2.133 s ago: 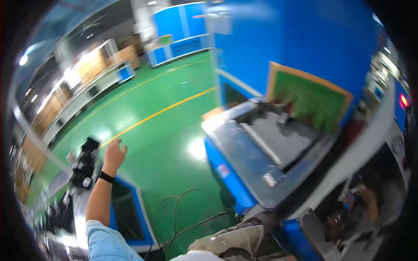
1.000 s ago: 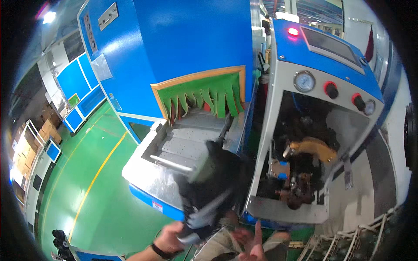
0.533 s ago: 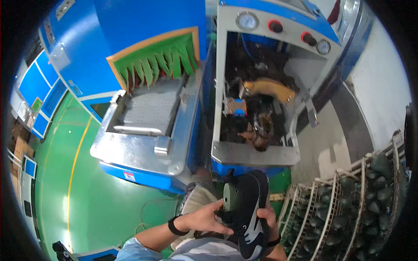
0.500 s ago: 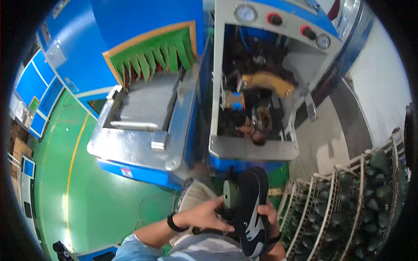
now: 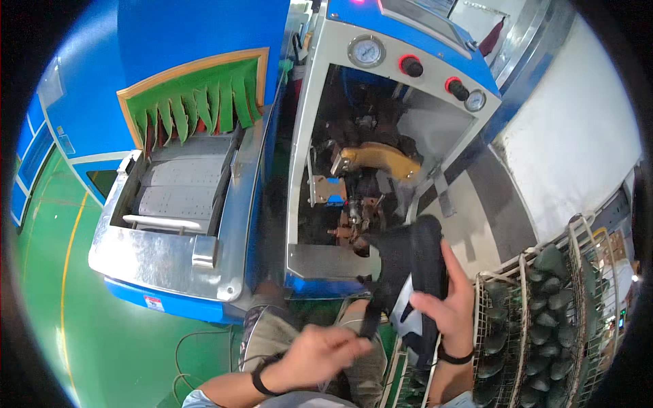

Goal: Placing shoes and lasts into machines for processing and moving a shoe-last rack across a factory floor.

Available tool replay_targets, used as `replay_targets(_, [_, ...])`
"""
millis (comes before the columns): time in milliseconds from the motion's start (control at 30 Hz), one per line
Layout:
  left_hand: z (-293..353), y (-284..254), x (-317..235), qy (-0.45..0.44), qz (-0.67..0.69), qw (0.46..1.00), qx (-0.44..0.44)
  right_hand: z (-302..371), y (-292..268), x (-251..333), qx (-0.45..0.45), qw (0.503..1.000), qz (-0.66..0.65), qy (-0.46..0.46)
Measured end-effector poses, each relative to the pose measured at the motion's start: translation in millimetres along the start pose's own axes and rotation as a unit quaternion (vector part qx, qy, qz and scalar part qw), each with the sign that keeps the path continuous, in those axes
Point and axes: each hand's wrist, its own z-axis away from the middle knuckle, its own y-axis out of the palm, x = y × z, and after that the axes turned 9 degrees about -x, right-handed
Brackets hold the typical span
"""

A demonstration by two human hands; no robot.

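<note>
A black shoe upper [image 5: 408, 272] with a silver-white side patch is held upright in front of the machine on the right. My right hand [image 5: 449, 302] grips it, thumb across the patch and fingers along its outer side. A dark strap [image 5: 371, 318] hangs from the shoe's left side. My left hand [image 5: 326, 357], slightly blurred, is pinched at the strap's lower end. The green last seen inside earlier does not show now. Behind the shoe stands the open machine bay [image 5: 367, 197], with a yellow curved arm [image 5: 381, 160] and dark metal parts.
On the left is a blue machine with a metal-edged conveyor [image 5: 183, 177] and a green strip curtain [image 5: 197, 102]. Wire racks [image 5: 524, 319] with several dark green lasts stand close at my right. A cable [image 5: 180, 353] lies on the green floor.
The shoe has risen and moved right with my right hand, tilting differently. My left hand has left the shoe opening and dropped to the strap. The view has shifted to the right.
</note>
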Motion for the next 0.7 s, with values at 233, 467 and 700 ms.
replay_targets(233, [-67.0, -14.7, 10.8, -0.082, 0.066, 0.994, 0.009, -103.6, 15.3, 54.6, -0.003, 0.997, -0.041, 0.069])
replay_targets(467, [-122.8, -11.8, 44.3, -0.242, 0.329, 0.912, 0.030, -176.2, 44.5, 35.1, 0.101, 0.940, 0.325, -0.032])
replay_targets(700, [-125.3, -27.4, 55.9, -0.270, 0.422, 0.865, 0.014, -200.3, 72.7, 25.8, 0.171, 0.881, 0.441, 0.000])
